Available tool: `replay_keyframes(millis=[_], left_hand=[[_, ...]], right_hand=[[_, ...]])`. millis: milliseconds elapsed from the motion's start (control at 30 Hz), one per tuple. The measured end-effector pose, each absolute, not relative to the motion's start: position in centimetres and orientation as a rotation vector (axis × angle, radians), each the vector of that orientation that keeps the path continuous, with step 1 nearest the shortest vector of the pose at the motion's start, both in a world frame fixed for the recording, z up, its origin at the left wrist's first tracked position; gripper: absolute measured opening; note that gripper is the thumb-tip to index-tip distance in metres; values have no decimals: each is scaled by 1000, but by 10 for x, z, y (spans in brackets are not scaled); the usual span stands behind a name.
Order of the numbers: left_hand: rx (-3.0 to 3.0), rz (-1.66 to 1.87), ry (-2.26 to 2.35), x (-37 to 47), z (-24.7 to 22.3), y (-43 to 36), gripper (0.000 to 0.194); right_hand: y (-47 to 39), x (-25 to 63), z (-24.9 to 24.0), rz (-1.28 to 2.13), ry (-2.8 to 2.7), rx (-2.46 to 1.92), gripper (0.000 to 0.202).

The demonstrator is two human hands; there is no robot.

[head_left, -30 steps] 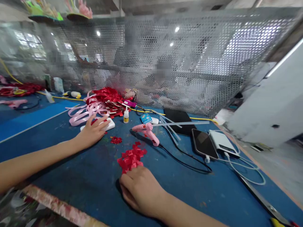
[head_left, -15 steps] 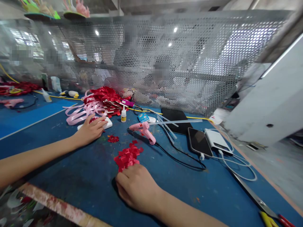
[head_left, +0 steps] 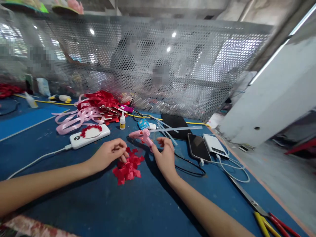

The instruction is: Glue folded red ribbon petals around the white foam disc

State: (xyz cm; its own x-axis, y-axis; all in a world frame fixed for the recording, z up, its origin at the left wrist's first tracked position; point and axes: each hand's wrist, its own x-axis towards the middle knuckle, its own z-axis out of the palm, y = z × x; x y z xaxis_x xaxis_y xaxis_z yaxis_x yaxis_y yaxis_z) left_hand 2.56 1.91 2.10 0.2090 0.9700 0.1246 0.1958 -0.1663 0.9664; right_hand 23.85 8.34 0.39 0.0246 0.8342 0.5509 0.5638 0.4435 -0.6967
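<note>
My left hand point(head_left: 108, 154), fingers curled in a pinch, is over the back left of a loose pile of red ribbon pieces point(head_left: 128, 169). Whatever those fingertips hold is hidden. Close by, my right hand point(head_left: 166, 159) has its thumb and fingers apart and looks empty. Its thumb overlaps the handle of a pink hot glue gun point(head_left: 141, 134); whether they touch, I cannot tell. The gun lies on the table with a long clear glue stick point(head_left: 182, 128) sticking out of its back. A white disc edged with red ribbon bits point(head_left: 92, 132) rests on a white power bank point(head_left: 76, 142).
Red and pink ribbons point(head_left: 103, 102) are heaped at the back, beside a small glue bottle point(head_left: 122, 121). To the right lie a phone point(head_left: 198, 148), another white power bank point(head_left: 214, 144), cables and large scissors point(head_left: 254, 202). A perforated metal screen point(head_left: 148, 72) stands behind the table.
My left hand has left the white power bank and come right to the red pieces, uncovering the red-edged disc. My right hand has moved from the pile to the glue gun's handle and opened.
</note>
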Motion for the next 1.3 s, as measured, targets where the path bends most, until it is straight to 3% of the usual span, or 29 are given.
replay_keyframes(millis=[167,500,633,733,867,1067,1300], left_hand=[[1298,1105,1031,27,13,40,25],[1394,1074,1064,19,-1,46,21],[1667,950,1124,17,0,41,17],[2033,918,1142,13,-1,36,15],[2501,888,953,8,-5,31,19],[2819,808,815,7,-7,31,22],[2173,928,1077,19,7,19,21]], right_hand=[[88,239,1,418,-1917,-1257,30],[87,243,4,304,-1647,-1155,11],[65,237,9,119,-1748,-1071,10],[43,227,12,168,-2073,-979,3],[27,220,11,194,-2336,-911,16],[30,224,2,-167,-2388,-685,14],[28,225,17,-465,-2349,-515,21]])
